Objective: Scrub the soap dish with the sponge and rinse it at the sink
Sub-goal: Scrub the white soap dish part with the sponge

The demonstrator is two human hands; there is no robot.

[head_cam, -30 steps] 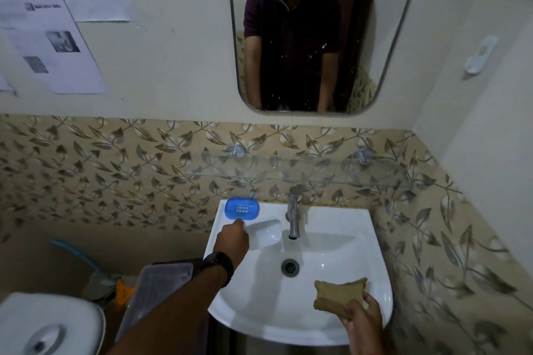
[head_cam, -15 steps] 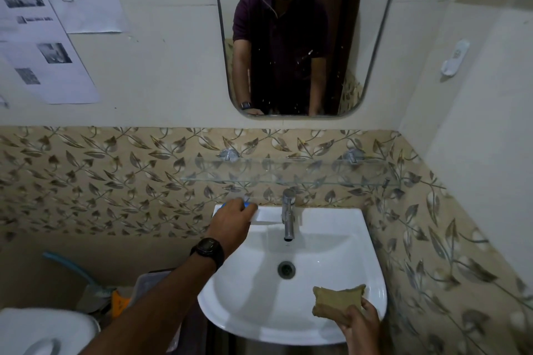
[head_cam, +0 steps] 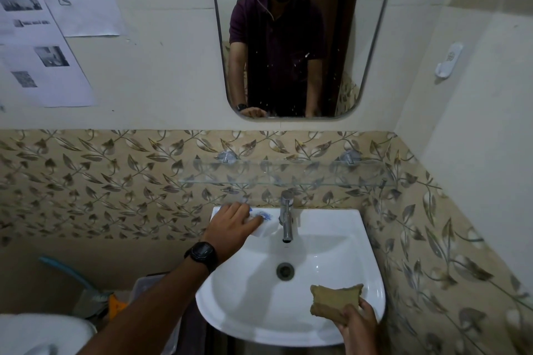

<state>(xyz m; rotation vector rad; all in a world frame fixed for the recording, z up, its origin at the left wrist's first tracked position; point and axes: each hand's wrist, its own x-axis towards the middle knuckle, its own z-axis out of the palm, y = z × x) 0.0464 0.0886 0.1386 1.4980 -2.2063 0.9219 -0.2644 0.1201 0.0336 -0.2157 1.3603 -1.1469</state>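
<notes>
The blue soap dish [head_cam: 261,215] sits on the back left ledge of the white sink [head_cam: 373,274], left of the tap [head_cam: 286,219]. Only a blurred blue edge of it shows past my fingers. My left hand [head_cam: 232,226], with a black watch on the wrist, lies over the dish with the fingers curled around it. My right hand [head_cam: 359,326] holds a brown-green sponge [head_cam: 336,300] above the sink's front right rim, well away from the dish. No water runs from the tap.
A glass shelf [head_cam: 282,179] hangs just above the tap, under a mirror [head_cam: 288,37]. The drain [head_cam: 285,270] is in the basin's middle. Left of the sink stand a clear plastic box [head_cam: 148,287] and a white toilet lid [head_cam: 37,334]. A tiled wall closes the right side.
My left hand has reached from the front of the ledge back onto the blue soap dish and now covers it. The right hand keeps the sponge in place. The view has tilted upward.
</notes>
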